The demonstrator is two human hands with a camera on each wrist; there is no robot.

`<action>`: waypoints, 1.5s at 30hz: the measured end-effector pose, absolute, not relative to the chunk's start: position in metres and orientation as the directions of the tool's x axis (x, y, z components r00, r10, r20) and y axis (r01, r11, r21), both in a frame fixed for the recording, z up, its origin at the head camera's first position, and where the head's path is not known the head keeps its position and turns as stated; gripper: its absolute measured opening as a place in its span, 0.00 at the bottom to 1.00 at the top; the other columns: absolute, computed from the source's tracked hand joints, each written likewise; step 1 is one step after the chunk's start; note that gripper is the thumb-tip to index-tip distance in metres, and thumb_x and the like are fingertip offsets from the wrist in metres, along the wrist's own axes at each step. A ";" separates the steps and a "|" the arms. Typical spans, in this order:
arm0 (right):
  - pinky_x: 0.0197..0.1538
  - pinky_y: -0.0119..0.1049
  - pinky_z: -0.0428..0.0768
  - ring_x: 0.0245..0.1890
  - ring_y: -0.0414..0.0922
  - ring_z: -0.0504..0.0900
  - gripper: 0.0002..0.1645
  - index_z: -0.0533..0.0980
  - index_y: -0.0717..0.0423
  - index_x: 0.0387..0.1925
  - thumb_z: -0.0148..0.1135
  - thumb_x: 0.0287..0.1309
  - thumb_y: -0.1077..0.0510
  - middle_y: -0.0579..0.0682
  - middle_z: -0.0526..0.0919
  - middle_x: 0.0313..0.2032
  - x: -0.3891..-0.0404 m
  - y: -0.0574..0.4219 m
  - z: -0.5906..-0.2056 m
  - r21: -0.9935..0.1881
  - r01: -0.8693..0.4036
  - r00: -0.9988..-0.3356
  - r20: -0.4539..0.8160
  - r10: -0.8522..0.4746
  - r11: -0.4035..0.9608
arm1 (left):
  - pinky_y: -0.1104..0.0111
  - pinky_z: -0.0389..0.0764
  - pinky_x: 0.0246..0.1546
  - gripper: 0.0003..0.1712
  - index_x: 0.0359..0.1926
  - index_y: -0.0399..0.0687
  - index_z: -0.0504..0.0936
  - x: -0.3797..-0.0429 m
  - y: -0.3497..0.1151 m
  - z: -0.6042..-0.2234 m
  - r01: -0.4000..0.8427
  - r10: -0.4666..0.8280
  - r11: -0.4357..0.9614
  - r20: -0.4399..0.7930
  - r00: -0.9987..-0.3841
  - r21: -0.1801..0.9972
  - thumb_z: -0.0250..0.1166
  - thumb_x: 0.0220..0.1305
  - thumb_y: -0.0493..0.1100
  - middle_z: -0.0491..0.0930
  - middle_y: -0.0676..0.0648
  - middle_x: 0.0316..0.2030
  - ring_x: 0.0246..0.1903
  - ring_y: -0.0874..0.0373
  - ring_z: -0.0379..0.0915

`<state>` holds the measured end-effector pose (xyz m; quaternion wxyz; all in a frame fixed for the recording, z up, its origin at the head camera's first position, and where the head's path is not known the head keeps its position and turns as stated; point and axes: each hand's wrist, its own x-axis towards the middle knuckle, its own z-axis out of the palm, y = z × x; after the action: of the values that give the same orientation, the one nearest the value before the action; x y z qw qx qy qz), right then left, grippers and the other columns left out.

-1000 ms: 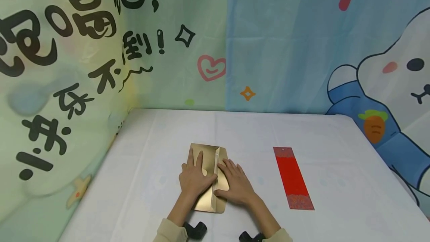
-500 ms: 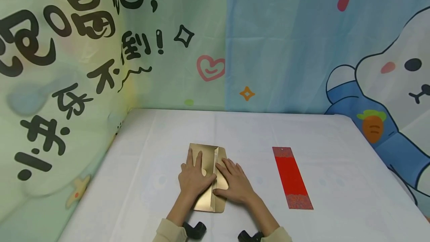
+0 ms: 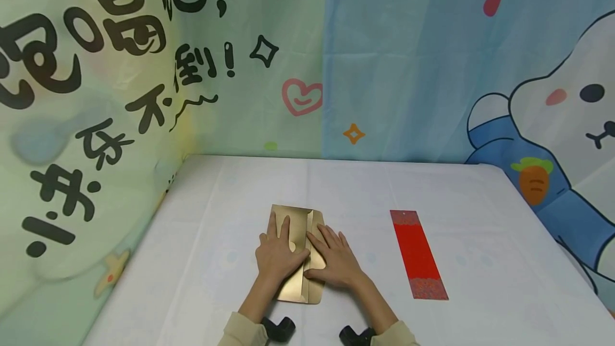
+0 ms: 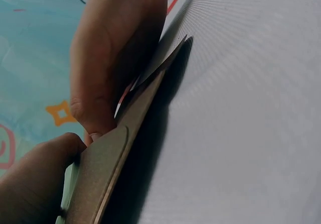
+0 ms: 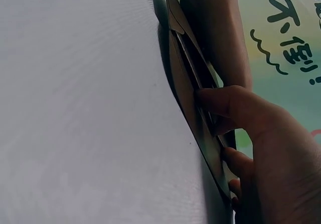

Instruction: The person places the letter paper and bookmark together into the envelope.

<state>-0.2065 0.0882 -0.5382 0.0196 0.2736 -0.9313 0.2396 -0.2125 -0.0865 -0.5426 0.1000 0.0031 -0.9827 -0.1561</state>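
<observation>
1. Since a second ago: right hand (image 3: 336, 261) has slid slightly toward the left hand (image 3: 277, 255); gold envelope (image 3: 299, 252) and red strip (image 3: 418, 254) lie as before.
2. Gold envelope: flat on the white table (image 3: 202, 260), under both hands, its far short edge just beyond the left fingertips and its near rounded corner below the right palm.
3. Left hand: fingers straight and slightly apart, pressing flat on the envelope's left half.
4. Right hand: fingers straight and spread on the flap side; thumb lies along the flap edge, touching the left hand.
5. Open room: bare table runs left of the left fingers to the wall cloth, and beyond both sets of fingertips to the backdrop (image 3: 384, 68).
6. Red strip: well to the right of the right fingers, apart from the envelope, lying lengthwise with patterned bands at both ends.
7. Writing: large black Chinese characters with an exclamation mark on the left cloth; no print readable on envelope or strip.
8. Left wrist view: envelope edge (image 4: 108, 169) seen side-on, flap lifted a little off the body, a red sliver showing in the gap, which the head view does not show.
9. Right wrist view: thumb (image 5: 225, 101) pressed on the layered envelope edge (image 5: 188, 91).
</observation>
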 end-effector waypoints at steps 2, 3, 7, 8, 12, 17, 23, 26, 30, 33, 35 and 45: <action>0.63 0.59 0.44 0.67 0.59 0.50 0.53 0.61 0.53 0.67 0.58 0.41 0.30 0.61 0.53 0.68 -0.207 0.087 -0.538 -0.437 -0.519 -0.850 0.174 -0.497 0.735 | 0.67 0.63 0.13 0.54 0.69 0.56 0.58 -0.213 -0.087 -0.543 0.023 -0.038 0.952 0.191 -0.981 0.305 0.57 0.40 0.73 0.45 0.42 0.70 0.34 0.46 0.66; 0.63 0.59 0.45 0.67 0.59 0.50 0.53 0.61 0.53 0.67 0.58 0.41 0.30 0.61 0.53 0.68 -0.207 0.087 -0.539 -0.429 -0.519 -0.851 0.174 -0.496 0.739 | 0.67 0.63 0.13 0.54 0.69 0.56 0.59 -0.213 -0.087 -0.543 0.022 -0.038 0.952 0.190 -0.981 0.305 0.57 0.40 0.72 0.45 0.42 0.70 0.33 0.47 0.66; 0.63 0.59 0.46 0.67 0.59 0.50 0.54 0.61 0.51 0.67 0.56 0.42 0.28 0.60 0.53 0.68 -0.208 0.087 -0.542 -0.395 -0.528 -0.847 0.178 -0.501 0.752 | 0.67 0.63 0.13 0.54 0.69 0.57 0.59 -0.213 -0.088 -0.543 0.016 -0.042 0.953 0.183 -0.982 0.303 0.57 0.41 0.72 0.44 0.43 0.70 0.33 0.47 0.66; 0.63 0.59 0.46 0.67 0.59 0.50 0.54 0.61 0.51 0.67 0.57 0.42 0.28 0.60 0.54 0.68 -0.208 0.087 -0.542 -0.399 -0.529 -0.846 0.181 -0.501 0.749 | 0.67 0.63 0.13 0.53 0.69 0.57 0.59 -0.214 -0.088 -0.543 0.015 -0.043 0.953 0.183 -0.982 0.303 0.57 0.41 0.71 0.45 0.43 0.70 0.33 0.47 0.66; 0.63 0.59 0.45 0.67 0.58 0.50 0.54 0.60 0.50 0.67 0.57 0.42 0.28 0.59 0.53 0.68 -0.209 0.086 -0.542 -0.403 -0.520 -0.851 0.166 -0.499 0.753 | 0.67 0.63 0.13 0.53 0.69 0.56 0.59 -0.214 -0.088 -0.543 0.016 -0.043 0.952 0.186 -0.982 0.306 0.57 0.41 0.71 0.45 0.43 0.70 0.33 0.47 0.66; 0.64 0.58 0.43 0.68 0.56 0.47 0.53 0.59 0.49 0.68 0.56 0.42 0.28 0.58 0.52 0.69 -0.208 0.085 -0.540 -0.391 -0.505 -0.858 0.133 -0.496 0.769 | 0.67 0.63 0.13 0.53 0.69 0.56 0.59 -0.213 -0.088 -0.542 0.016 -0.045 0.950 0.188 -0.981 0.311 0.57 0.41 0.72 0.45 0.42 0.70 0.33 0.47 0.66; 0.63 0.59 0.45 0.67 0.58 0.50 0.53 0.61 0.51 0.67 0.56 0.42 0.28 0.60 0.55 0.67 -0.209 0.085 -0.543 -0.401 -0.537 -0.842 0.194 -0.503 0.742 | 0.67 0.63 0.13 0.53 0.69 0.56 0.60 -0.214 -0.089 -0.543 0.015 -0.046 0.951 0.191 -0.981 0.309 0.57 0.40 0.72 0.45 0.42 0.70 0.33 0.47 0.66; 0.62 0.60 0.47 0.66 0.59 0.52 0.53 0.62 0.52 0.66 0.56 0.43 0.27 0.61 0.56 0.67 -0.209 0.086 -0.545 -0.404 -0.555 -0.831 0.222 -0.511 0.727 | 0.66 0.63 0.13 0.53 0.68 0.56 0.60 -0.214 -0.090 -0.543 0.017 -0.047 0.950 0.199 -0.979 0.311 0.57 0.40 0.72 0.46 0.42 0.70 0.34 0.47 0.67; 0.62 0.60 0.46 0.66 0.59 0.51 0.52 0.62 0.53 0.66 0.57 0.43 0.28 0.61 0.56 0.67 -0.209 0.088 -0.545 -0.444 -0.562 -0.824 0.228 -0.518 0.698 | 0.66 0.63 0.13 0.54 0.68 0.56 0.61 -0.214 -0.090 -0.544 0.016 -0.052 0.950 0.209 -0.977 0.313 0.57 0.40 0.73 0.47 0.42 0.70 0.34 0.47 0.67; 0.63 0.59 0.44 0.67 0.58 0.51 0.50 0.63 0.54 0.66 0.61 0.44 0.34 0.61 0.56 0.67 -0.209 0.093 -0.542 -0.520 -0.546 -0.828 0.218 -0.517 0.657 | 0.66 0.63 0.13 0.54 0.68 0.56 0.61 -0.213 -0.089 -0.546 0.019 -0.050 0.949 0.209 -0.977 0.316 0.57 0.39 0.73 0.47 0.42 0.70 0.34 0.46 0.67; 0.63 0.58 0.47 0.67 0.58 0.51 0.47 0.63 0.55 0.65 0.63 0.45 0.39 0.61 0.57 0.66 -0.208 0.098 -0.539 -0.586 -0.515 -0.842 0.209 -0.497 0.625 | 0.66 0.63 0.13 0.53 0.68 0.56 0.62 -0.213 -0.088 -0.546 0.025 -0.047 0.946 0.214 -0.976 0.323 0.58 0.39 0.73 0.48 0.42 0.70 0.34 0.46 0.67; 0.54 0.62 0.62 0.58 0.61 0.63 0.29 0.72 0.59 0.56 0.65 0.49 0.65 0.63 0.68 0.58 -0.205 0.161 -0.519 -0.666 -0.380 -0.910 0.392 -0.133 0.641 | 0.68 0.58 0.10 0.52 0.67 0.58 0.62 -0.214 -0.086 -0.548 0.026 -0.059 0.940 0.236 -0.970 0.341 0.59 0.37 0.69 0.49 0.42 0.69 0.28 0.49 0.63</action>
<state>-0.2050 0.1606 -0.5192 0.1553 0.1438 -0.8925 0.3982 -0.2141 -0.0860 -0.5475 0.1223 0.0085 -0.9772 -0.1733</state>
